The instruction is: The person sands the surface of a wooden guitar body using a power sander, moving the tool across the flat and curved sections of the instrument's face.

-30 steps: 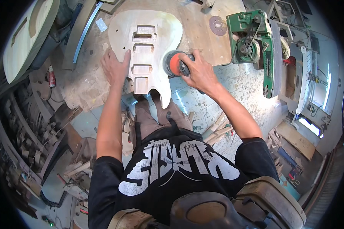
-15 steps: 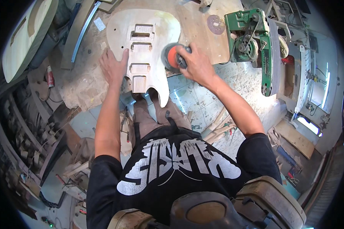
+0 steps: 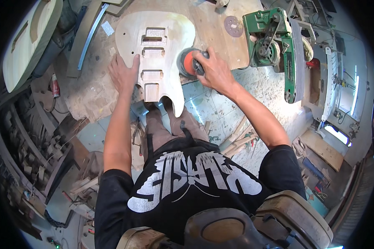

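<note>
A pale wooden electric guitar body (image 3: pixel 170 43) lies on the workbench, its routed pockets facing up and its horned end jutting over the near edge. My left hand (image 3: pixel 123 74) presses on its left side near the waist, thumb stretched along the wood and fingers spread. At the right edge of the body, my right hand (image 3: pixel 215 70) is wrapped round an orange and black orbital sander (image 3: pixel 190 63). The sander's round pad sits against the inward curve of that side; its exact contact is hidden beneath the tool.
A worn sanding disc (image 3: pixel 234 26) lies on the wooden workbench (image 3: pixel 214 33). Right of it stands a green belt machine (image 3: pixel 266 41) with exposed pulleys. Another guitar body (image 3: pixel 31 41) is at the far left. Wood offcuts (image 3: pixel 239 141) lie on the floor below.
The scene is almost still. My right hand and the sander have shifted very slightly along the body's right edge; my left hand stays in place.
</note>
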Tool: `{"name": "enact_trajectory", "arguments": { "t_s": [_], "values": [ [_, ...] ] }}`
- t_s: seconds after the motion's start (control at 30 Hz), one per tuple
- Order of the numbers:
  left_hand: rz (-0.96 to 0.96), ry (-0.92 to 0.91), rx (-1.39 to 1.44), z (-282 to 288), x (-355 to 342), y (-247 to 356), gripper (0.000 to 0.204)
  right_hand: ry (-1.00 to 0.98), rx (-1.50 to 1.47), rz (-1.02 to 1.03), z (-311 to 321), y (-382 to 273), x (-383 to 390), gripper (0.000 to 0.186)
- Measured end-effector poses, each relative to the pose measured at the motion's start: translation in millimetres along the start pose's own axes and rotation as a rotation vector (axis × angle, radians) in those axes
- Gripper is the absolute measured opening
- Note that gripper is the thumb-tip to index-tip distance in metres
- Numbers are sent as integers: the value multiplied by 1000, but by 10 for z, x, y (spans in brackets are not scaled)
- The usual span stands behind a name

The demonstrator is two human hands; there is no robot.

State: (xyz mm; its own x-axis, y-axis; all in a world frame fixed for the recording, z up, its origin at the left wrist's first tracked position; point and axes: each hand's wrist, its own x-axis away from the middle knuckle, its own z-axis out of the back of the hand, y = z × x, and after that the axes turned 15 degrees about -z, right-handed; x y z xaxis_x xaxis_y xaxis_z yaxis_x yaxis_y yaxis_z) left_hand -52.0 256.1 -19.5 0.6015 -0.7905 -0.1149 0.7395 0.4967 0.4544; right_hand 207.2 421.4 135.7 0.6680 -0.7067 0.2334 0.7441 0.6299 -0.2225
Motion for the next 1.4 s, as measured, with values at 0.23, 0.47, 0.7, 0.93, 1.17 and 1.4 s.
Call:
{"name": "enact_trajectory", "arguments": {
  "t_s": [0.23,0.47,0.7,0.93,1.17,1.4],
  "values": [
    [-6,13,6,33,-24,35,84,-2,-33,70,-6,-16,5,68],
    [-21,30,-4,16,-10,28,84,44,6,-32,54,67,-146,66],
    [7,1,19,22,-6,30,85,-121,-6,26,37,-110,102,70],
    [1,25,0,-3,2,21,84,-87,-22,28,17,-126,181,68],
    [13,21,23,33,-8,23,84,3,-51,36,71,-208,-246,64],
    [5,8,4,0,-1,29,85,-97,-69,29,46,-137,162,63]
  ]
}}
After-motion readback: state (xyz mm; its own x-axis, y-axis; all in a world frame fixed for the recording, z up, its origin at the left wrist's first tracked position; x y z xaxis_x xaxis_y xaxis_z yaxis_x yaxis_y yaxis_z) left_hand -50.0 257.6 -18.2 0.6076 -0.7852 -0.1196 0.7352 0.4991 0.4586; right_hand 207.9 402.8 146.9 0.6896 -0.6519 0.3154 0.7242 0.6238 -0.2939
